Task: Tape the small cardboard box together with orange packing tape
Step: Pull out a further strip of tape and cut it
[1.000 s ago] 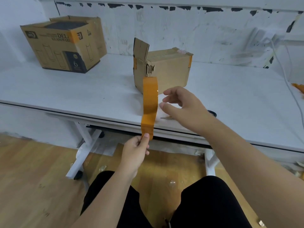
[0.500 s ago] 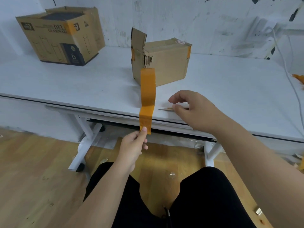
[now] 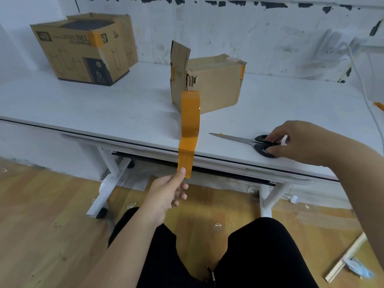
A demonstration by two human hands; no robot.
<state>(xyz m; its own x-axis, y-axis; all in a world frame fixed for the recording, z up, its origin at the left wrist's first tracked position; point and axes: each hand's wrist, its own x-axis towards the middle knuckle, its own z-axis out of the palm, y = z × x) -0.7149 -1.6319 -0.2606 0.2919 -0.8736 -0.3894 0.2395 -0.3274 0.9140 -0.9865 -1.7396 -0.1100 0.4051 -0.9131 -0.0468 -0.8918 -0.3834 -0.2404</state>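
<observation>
While left hand (image 3: 166,196) pinches the orange tape (image 3: 189,129) strip's free end below the tabletop's (image 3: 104,113) front edge, right hand (image 3: 299,140) curls onto scissors (image 3: 249,141) handles near that edge; small cardboard box (image 3: 209,84) stands mid-tabletop, 1 flap up; judgement: keep strip taut, cut square.

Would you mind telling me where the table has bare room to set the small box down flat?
Widest bare patch: table between printed box and small box, out to the front edge. Also free behind the scissors, right of the small box. Crowded along the tape strip and around the right hand.
</observation>
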